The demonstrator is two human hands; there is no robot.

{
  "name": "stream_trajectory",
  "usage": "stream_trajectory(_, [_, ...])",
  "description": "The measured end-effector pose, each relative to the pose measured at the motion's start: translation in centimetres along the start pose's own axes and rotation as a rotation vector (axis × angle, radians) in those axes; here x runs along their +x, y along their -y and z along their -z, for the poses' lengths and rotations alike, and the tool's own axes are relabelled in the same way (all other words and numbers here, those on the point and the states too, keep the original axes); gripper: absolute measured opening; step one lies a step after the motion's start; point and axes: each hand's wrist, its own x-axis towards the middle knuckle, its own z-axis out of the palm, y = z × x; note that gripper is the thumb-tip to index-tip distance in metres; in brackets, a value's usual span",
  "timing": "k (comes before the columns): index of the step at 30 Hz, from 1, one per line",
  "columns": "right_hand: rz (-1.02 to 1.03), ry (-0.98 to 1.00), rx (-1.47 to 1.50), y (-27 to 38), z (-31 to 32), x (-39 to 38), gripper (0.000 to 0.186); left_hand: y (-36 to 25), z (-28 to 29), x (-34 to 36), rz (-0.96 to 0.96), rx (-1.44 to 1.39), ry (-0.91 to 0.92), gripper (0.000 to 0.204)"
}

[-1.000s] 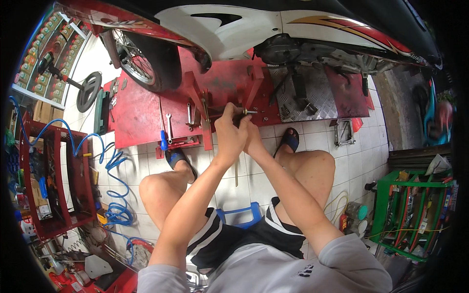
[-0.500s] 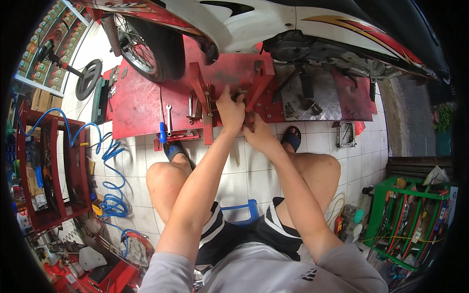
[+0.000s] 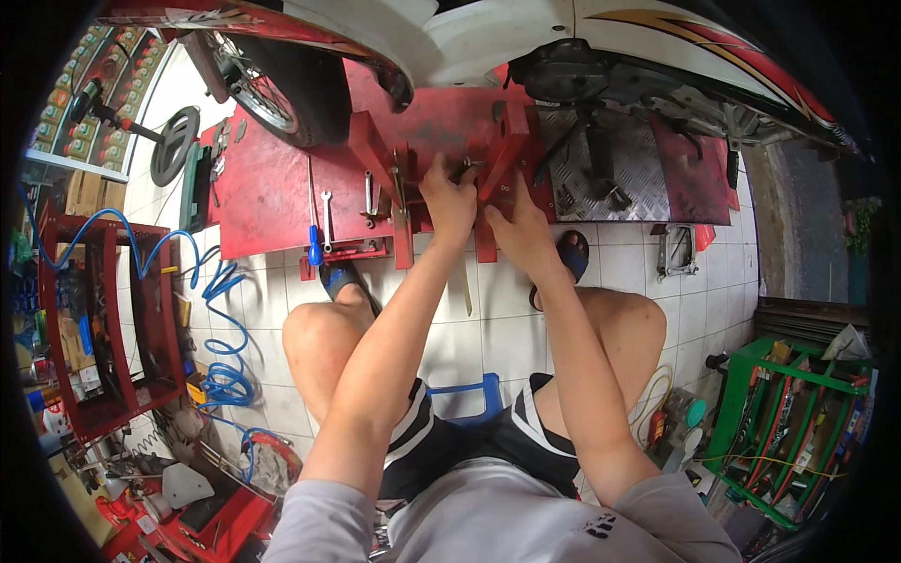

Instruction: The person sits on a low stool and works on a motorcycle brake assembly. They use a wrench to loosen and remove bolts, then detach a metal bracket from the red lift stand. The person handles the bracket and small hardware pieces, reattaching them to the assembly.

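Note:
My left hand (image 3: 450,197) is closed around a small dark metal part (image 3: 466,166) at the left side of the right red upright bracket (image 3: 508,141). My right hand (image 3: 514,227) grips that bracket low down, index finger extended along its side. A second red upright (image 3: 367,141) stands to the left. Beside it lie wrenches (image 3: 328,220) and a blue-handled screwdriver (image 3: 314,242) on the red lift platform (image 3: 261,202). The tips of my left fingers are partly hidden.
A motorbike (image 3: 657,66) spans the top. Left are a red rack (image 3: 113,328), coiled blue hose (image 3: 225,380) and tool clutter (image 3: 192,483). Right are a steel tread plate (image 3: 572,169) and a green tool rack (image 3: 734,371). A blue stool (image 3: 469,385) is between my legs.
My hands were clasped together low a second ago. They have separated and moved forward, my right one now on the red bracket. The bright rod end at my fingers is no longer plainly visible.

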Motion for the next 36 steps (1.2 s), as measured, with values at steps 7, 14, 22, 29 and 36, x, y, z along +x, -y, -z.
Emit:
stream_trajectory(7, [-0.039, 0.060, 0.057, -0.4, -0.6, 0.9, 0.077, 0.1, 0.3, -0.1, 0.058, -0.036, 0.025, 0.018])
stream_trajectory(14, [-0.069, 0.060, -0.014, -0.8, -0.5, 1.1, 0.076, 0.3, -0.8, -0.1, 0.105, 0.033, 0.064, 0.019])
stream_trajectory(22, [-0.049, 0.123, -0.028, -0.2, 0.4, 1.2, 0.078, -0.3, -0.8, -1.0, -0.023, 0.145, 0.070, 0.020])
stream_trajectory(29, [-0.149, 0.110, 0.155, -2.6, -3.1, -0.3, 0.083, -0.4, 0.1, 0.2, -0.074, 0.291, 0.319, 0.028])
stream_trajectory(36, [0.017, 0.616, -0.535, -10.5, -7.2, -2.3, 0.045, -1.5, 0.8, 3.1, 0.020, 0.469, 0.842, 0.036])
